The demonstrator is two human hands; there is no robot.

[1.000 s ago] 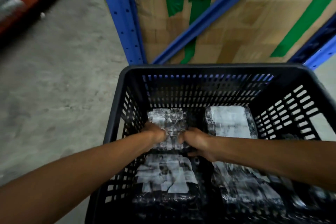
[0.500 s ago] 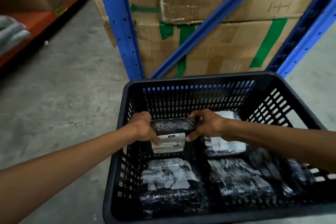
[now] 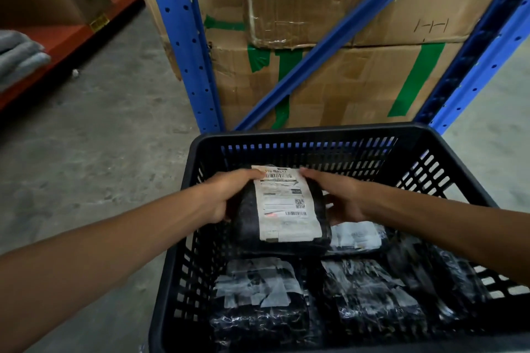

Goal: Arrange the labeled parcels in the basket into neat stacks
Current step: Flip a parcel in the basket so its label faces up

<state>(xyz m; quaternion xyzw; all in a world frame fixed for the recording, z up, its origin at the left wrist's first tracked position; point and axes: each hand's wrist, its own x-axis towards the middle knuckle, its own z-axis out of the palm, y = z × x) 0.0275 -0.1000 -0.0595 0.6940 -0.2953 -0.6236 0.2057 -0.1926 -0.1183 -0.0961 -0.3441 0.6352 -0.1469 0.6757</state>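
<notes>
Lifted and tipped label-up since a second ago, the black plastic-wrapped parcel with a white shipping label (image 3: 282,210) hangs over the black slatted basket's (image 3: 447,178) far-left corner, left hand (image 3: 226,195) and right hand (image 3: 338,198) grasping its sides, probably for restacking.

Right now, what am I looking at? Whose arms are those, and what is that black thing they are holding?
The camera sits on a person's head, looking down, so the arms are theirs. The left hand and right hand hold one black parcel with a white label, label facing up, above a black basket. More wrapped parcels lie at the bottom of the basket. Behind it stand a blue rack and big cardboard boxes on a grey floor.
</notes>
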